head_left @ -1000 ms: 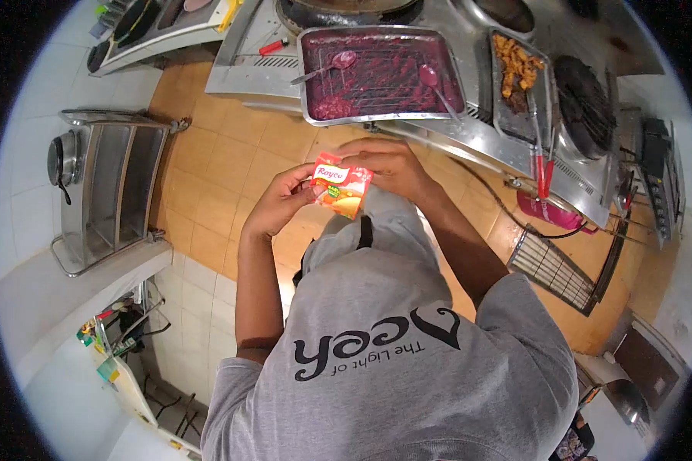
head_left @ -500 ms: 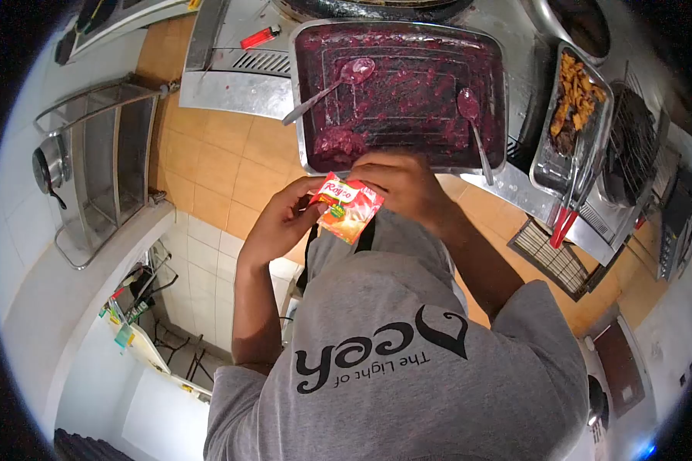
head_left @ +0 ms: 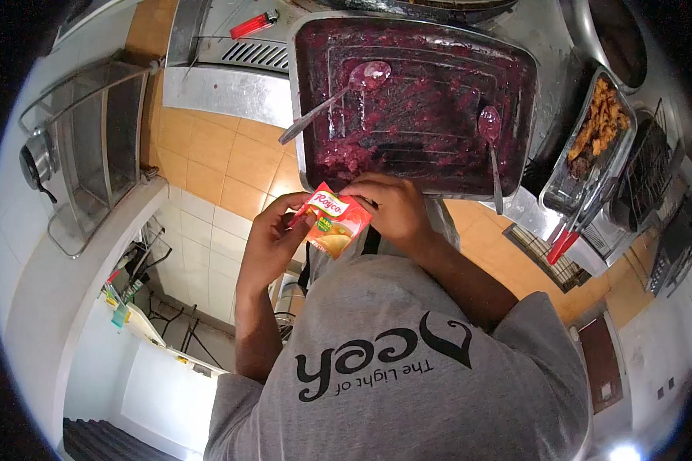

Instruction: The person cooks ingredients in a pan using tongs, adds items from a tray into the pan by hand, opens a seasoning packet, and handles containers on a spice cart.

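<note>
A red and orange Royco sachet (head_left: pixel 332 223) is held between both hands, just in front of the near edge of a metal tray (head_left: pixel 300 146). My left hand (head_left: pixel 278 238) grips the sachet's left side between thumb and fingers. At its upper right edge, the fingers of my right hand (head_left: pixel 392 209) pinch it. Dark purple paste smears the tray, thicker at its lower left corner. One spoon (head_left: pixel 369 75) rests over the tray's left rim, another spoon (head_left: pixel 490 127) over the near rim at the right.
A red lighter (head_left: pixel 254 24) lies on the steel counter (head_left: pixel 223 96). To the right, a smaller tray (head_left: pixel 553 192) holds browned food pieces, with red-handled tongs (head_left: pixel 565 244) across it. A metal rack (head_left: pixel 84 154) with a pan stands at the left. Dark round pans are at the top.
The view has moved closer to the counter, so the purple tray looks larger and nearer to my hands. Both hands keep hold of the sachet, which is tilted more.
</note>
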The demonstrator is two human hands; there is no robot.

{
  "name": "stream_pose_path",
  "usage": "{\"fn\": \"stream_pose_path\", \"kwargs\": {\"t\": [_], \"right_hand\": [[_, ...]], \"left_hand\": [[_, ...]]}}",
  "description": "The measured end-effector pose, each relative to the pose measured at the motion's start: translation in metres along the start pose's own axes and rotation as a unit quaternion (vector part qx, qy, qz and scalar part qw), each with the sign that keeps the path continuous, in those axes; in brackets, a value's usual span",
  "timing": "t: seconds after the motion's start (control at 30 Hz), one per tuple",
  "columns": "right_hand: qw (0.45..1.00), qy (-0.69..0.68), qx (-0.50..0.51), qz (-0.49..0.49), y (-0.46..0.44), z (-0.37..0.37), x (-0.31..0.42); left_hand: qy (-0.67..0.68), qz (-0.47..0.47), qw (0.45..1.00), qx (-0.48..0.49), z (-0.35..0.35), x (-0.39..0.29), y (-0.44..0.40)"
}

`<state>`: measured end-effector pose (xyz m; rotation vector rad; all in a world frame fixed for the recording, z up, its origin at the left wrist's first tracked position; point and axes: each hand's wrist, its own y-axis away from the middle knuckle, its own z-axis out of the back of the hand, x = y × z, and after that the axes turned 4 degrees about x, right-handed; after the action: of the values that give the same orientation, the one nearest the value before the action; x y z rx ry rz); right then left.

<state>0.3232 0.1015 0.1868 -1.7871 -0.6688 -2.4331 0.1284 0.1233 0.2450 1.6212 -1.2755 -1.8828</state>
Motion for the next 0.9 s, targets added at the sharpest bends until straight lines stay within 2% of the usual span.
{"fn": "stream_pose_path", "kwargs": {"t": [0.4, 0.9], "right_hand": [[0.998, 0.035, -0.054, 0.019, 0.005, -0.006, 0.004], [0.997, 0.042, -0.058, 0.037, 0.000, -0.005, 0.003]], "left_hand": [[0.077, -0.024, 0.996, -0.032, -0.008, 0.010, 0.002], [0.096, -0.037, 0.993, -0.066, -0.013, 0.012, 0.001]]}}
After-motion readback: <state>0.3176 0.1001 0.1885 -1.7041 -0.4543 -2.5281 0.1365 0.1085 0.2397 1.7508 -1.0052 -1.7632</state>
